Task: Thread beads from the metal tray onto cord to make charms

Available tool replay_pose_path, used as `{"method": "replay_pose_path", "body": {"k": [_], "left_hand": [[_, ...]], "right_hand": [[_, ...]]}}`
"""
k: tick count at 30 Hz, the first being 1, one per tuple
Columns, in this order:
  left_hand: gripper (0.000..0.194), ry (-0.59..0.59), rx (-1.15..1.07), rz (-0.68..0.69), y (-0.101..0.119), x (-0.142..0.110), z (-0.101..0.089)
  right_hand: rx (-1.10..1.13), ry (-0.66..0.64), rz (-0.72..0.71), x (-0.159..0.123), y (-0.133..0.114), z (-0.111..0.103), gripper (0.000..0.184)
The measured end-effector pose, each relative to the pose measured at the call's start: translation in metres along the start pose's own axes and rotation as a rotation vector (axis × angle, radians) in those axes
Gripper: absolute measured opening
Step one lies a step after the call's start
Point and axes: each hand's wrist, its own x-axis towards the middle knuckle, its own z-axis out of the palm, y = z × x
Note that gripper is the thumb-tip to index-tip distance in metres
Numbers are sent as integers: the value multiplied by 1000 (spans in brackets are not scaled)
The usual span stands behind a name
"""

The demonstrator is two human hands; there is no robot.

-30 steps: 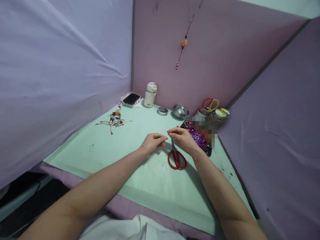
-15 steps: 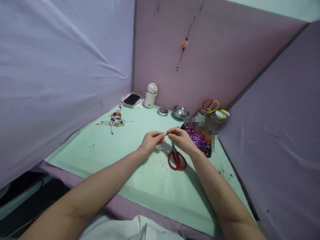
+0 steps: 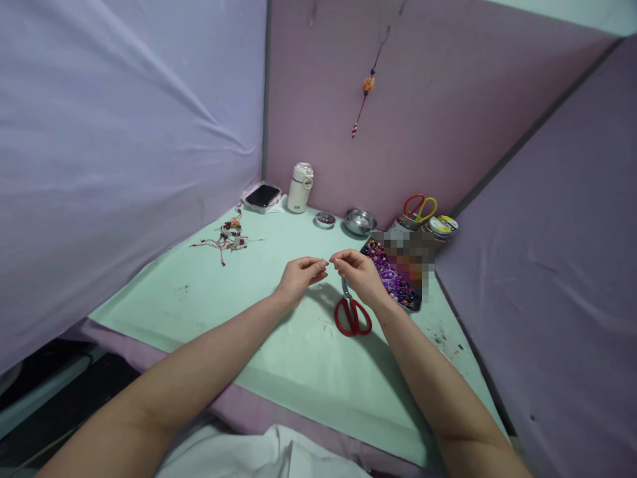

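Above the middle of the green table my left hand [image 3: 301,277] pinches thumb against fingers. My right hand [image 3: 359,271] is pinched too, its fingertips a hair's breadth from the left ones. Whatever is between the fingers is too small to make out. Just below my right hand lie red-handled scissors [image 3: 352,315], their blades partly hidden under it. A dark tray of purple and red beads [image 3: 393,275] is right of that hand, partly covered by a blurred patch.
Beaded red cords [image 3: 231,236] lie at the left. Along the back stand a phone [image 3: 263,196], a white bottle [image 3: 300,189], a small round tin [image 3: 325,220], a metal bowl [image 3: 359,222] and a jar with a yellow-white lid [image 3: 442,225]. A beaded cord [image 3: 368,85] hangs on the wall.
The fingertips of my two hands have drawn slightly apart. The view has shifted a little; the scissors and the other things stay where they were.
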Motion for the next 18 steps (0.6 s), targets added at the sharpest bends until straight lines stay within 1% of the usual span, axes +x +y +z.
{"method": "replay_pose_path", "body": {"k": [5,7,10,14,18], "left_hand": [[29,67,54,43,0,5,-4],[27,77,88,76,-1,8,-5],[25,72,149,115,-1,9,-7],[24,60,215,141,0,9,-8],[24,48,242,150,0,10,-9]], "right_hand": [[59,-50,-4,-3,-6,5,24],[25,-46,-16,-4,-6,6,22],[-129,-18,-75,-5,-6,5,16],[-372,22,-149,-9,-13,2,13],[-594,41,-262,-12,-21,0,10]]}}
